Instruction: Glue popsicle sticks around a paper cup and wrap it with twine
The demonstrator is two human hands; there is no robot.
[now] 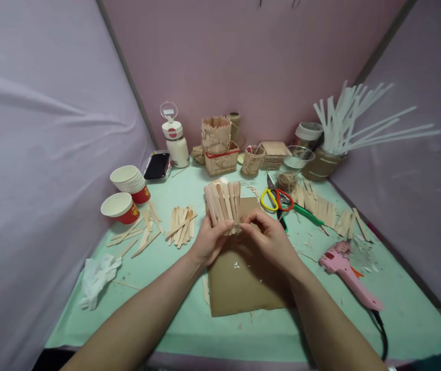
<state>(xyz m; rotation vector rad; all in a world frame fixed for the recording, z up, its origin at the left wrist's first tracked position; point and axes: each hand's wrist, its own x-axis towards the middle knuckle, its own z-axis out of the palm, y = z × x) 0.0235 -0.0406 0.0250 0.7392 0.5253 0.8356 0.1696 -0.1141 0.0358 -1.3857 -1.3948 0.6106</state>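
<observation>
My left hand is wrapped around a cup-shaped holder of wooden craft sticks, its thumb pressed near the lower end. The sticks stand side by side and flare slightly toward the top. At the lower right of the holder, my right hand pinches a thin tan strand of twine between thumb and forefinger; its full run is hidden by the fingers. Both hands are above a brown cardboard sheet, which has small white specks on it.
Loose craft sticks and paper cups lie left. Scissors, green-handled pliers and a pink glue gun with a cord lie right. Along the back are a white bottle, stick-built boxes and a jar of white glue sticks.
</observation>
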